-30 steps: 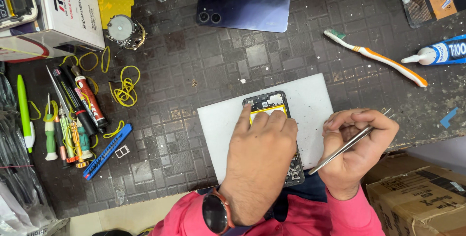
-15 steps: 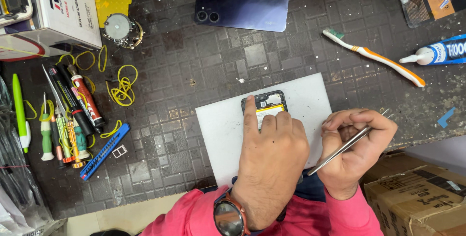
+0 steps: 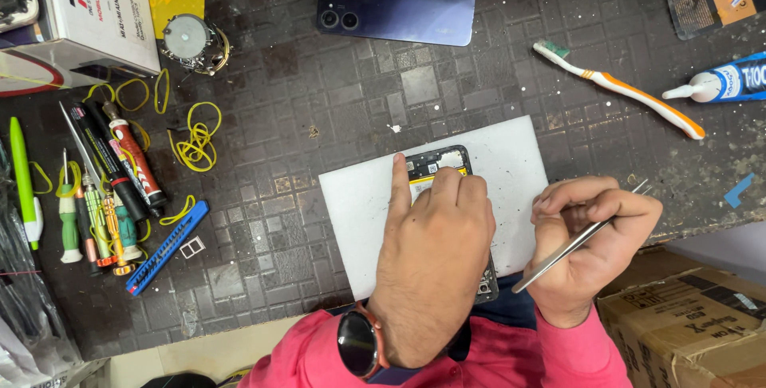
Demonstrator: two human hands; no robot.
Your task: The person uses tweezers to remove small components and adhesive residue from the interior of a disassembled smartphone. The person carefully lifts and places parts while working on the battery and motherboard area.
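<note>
The left hand (image 3: pixel 435 264) presses flat on the opened phone (image 3: pixel 437 166) on the white sheet (image 3: pixel 355 204); at three o'clock, the right hand (image 3: pixel 586 240) grips tweezers (image 3: pixel 570 248)

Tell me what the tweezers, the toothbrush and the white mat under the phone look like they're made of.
Tweezers in the right hand: bare metal, probably steel, judging by the silvery sheen. Toothbrush: glossy plastic, white with orange grip, bristles likely nylon. White mat: matte, thin and flat, speckled with dirt; could be plastic sheet or card.

Pink sleeves, dark wristwatch (image 3: pixel 357 343)
</note>
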